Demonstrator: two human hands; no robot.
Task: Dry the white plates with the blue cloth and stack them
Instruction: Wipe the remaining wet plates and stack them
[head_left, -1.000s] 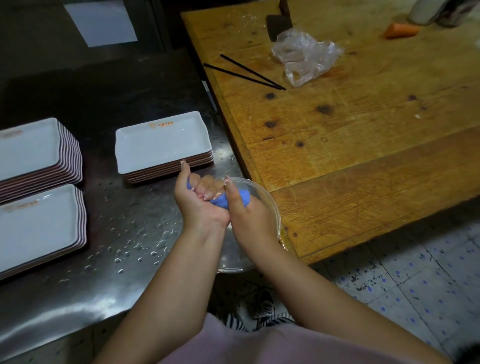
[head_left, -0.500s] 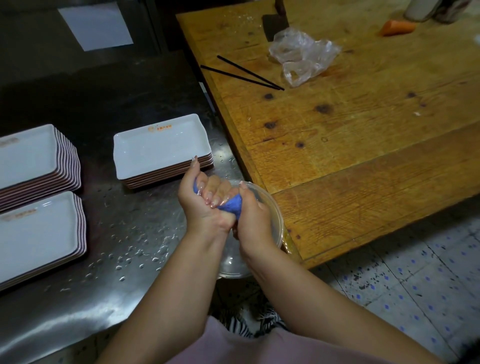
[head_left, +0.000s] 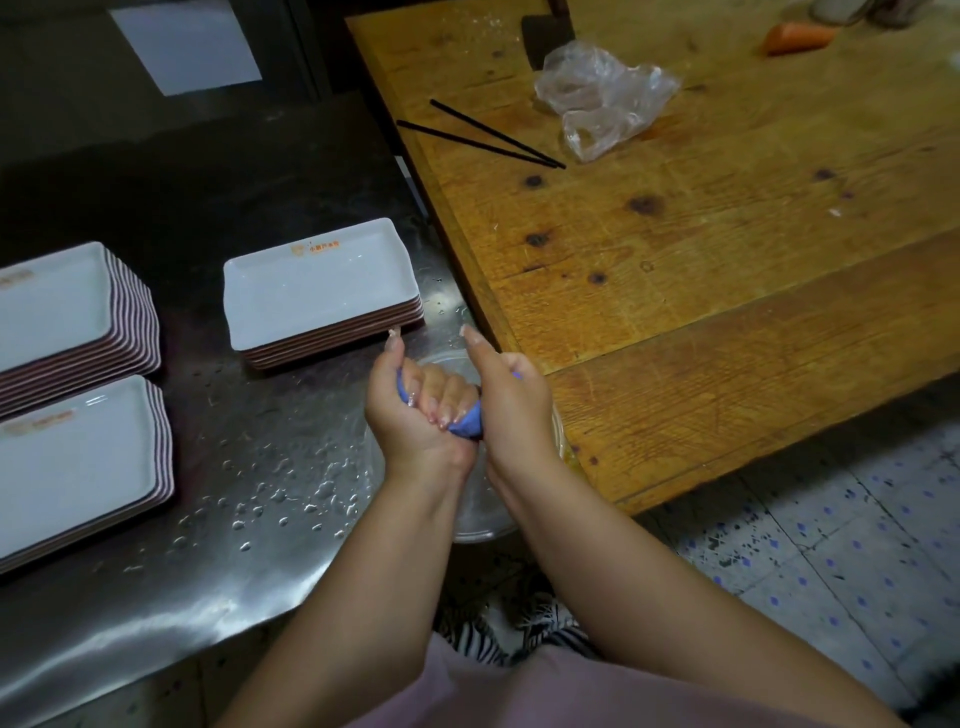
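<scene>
From the head view, the left hand (head_left: 415, 410) and the right hand (head_left: 511, 402) both clench the bunched blue cloth (head_left: 466, 423), which shows only as small patches between the curled fingers, held above a clear bowl (head_left: 480, 514) at the edge of the wet steel table (head_left: 234, 493). Just beyond the left hand sits a short stack of white plates (head_left: 317, 291). Well to the left of the hands stand two more plate stacks, a taller one (head_left: 62, 312) and a nearer one (head_left: 72, 462). Beyond the right hand, on the wooden table (head_left: 727, 249), lie black chopsticks (head_left: 483, 137) and a crumpled plastic bag (head_left: 602, 98).
</scene>
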